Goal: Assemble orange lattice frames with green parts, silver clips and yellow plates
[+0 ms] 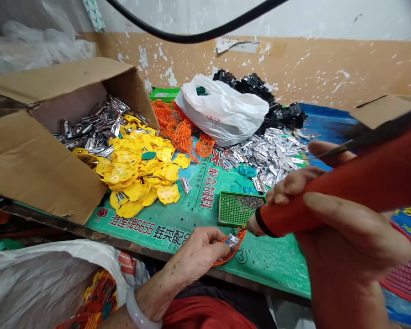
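My left hand pinches an orange plastic piece near the table's front edge, with a shiny metal clip lying on it. My right hand is wrapped around a red power screwdriver with a black ring near its nose. The screwdriver's tip points down at the far end of the orange piece; the exact contact point is hidden. Just beyond, a green perforated tray holds many tiny metal screws.
A cardboard box spills metal parts and yellow plastic pieces at left. Behind lie orange pieces, a white plastic bag, black parts and silver clips. A black cable hangs above. A white sack stands lower left.
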Demonstrator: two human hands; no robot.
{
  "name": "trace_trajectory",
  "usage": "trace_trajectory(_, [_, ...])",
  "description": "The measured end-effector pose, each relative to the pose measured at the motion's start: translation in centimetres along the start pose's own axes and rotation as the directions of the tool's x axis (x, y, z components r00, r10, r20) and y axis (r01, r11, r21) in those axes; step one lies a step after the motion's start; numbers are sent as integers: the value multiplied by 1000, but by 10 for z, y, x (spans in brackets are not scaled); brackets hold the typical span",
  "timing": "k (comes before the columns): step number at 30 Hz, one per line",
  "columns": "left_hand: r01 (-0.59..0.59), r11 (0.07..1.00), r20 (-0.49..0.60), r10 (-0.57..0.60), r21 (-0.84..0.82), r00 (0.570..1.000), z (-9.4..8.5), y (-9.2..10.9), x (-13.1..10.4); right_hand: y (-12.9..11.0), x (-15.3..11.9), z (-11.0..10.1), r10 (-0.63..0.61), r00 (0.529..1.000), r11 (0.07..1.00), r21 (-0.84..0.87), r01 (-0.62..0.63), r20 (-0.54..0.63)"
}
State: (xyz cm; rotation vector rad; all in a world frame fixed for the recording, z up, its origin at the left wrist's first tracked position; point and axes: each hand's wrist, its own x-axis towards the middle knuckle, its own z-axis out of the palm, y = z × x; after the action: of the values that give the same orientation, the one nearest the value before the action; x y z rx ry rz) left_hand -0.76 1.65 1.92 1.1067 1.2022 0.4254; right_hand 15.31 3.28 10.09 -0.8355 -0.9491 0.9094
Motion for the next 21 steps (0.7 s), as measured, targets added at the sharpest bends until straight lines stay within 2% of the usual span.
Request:
trace_trajectory(7, [-43, 997, 27, 45, -70, 999, 2, -7, 0, 4, -20, -3, 43, 994, 997, 60, -49, 100])
trace_trajectory(21, [-13, 993, 21, 16, -115, 1000, 3, -2, -2, 13, -21, -4, 109, 986, 994, -6, -110, 123])
